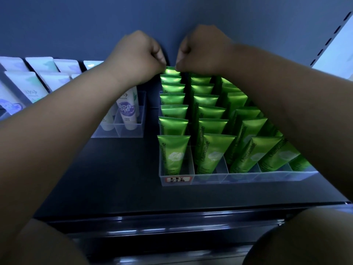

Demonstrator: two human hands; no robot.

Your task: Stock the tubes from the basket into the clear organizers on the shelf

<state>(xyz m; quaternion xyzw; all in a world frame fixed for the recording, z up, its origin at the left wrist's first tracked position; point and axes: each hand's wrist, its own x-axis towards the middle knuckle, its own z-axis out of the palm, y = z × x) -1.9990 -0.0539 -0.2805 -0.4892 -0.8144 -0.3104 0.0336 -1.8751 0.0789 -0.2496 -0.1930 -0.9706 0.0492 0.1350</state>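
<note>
A: Where your arms reach deep over the dark shelf (114,178), what are you gripping?

B: Your left hand (139,56) and right hand (202,52), fingers curled, both pinch the flat crimped top of the rearmost tube (172,70). It is glossy green and stands upright in the left row of the clear plastic organizer (210,178).

A: And beside you?

B: Smooth white tubes (128,109) stand in a smaller clear organizer (131,132) on your left.

Arms outstretched, left hand (137,56), right hand (204,52) close together, both pinching tube (172,70)
</note>
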